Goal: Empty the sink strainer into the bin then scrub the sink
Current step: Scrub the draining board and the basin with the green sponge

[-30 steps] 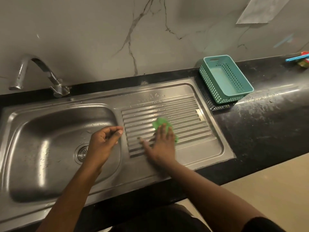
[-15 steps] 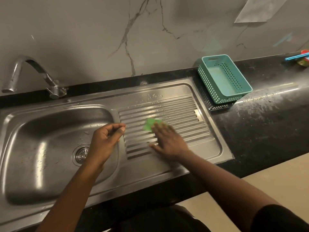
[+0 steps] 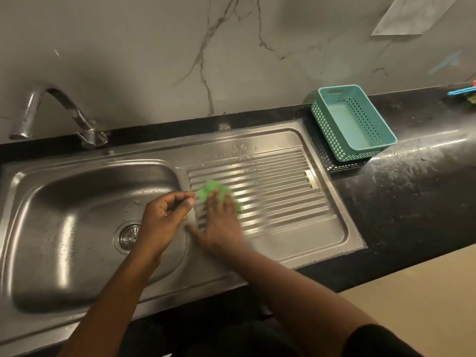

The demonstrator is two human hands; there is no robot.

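Right hand (image 3: 219, 225) flat, fingers spread, pressing green scrub pad (image 3: 213, 191) onto ridged drainboard (image 3: 273, 191) of steel sink (image 3: 77, 202). Left hand (image 3: 162, 222) loosely curled, empty, over basin edge, fingertips just beside pad. Strainer (image 3: 127, 235) in drain below left knuckles. Teal basket (image 3: 353, 122) well beyond right fingertips; tap (image 3: 59, 112) far past left.

We see a dim, warm-lit scene: glare streaks the steel sink (image 3: 77, 228) and black counter (image 3: 412, 202), the right hand (image 3: 219, 222) motion-blurred, edges bowed.
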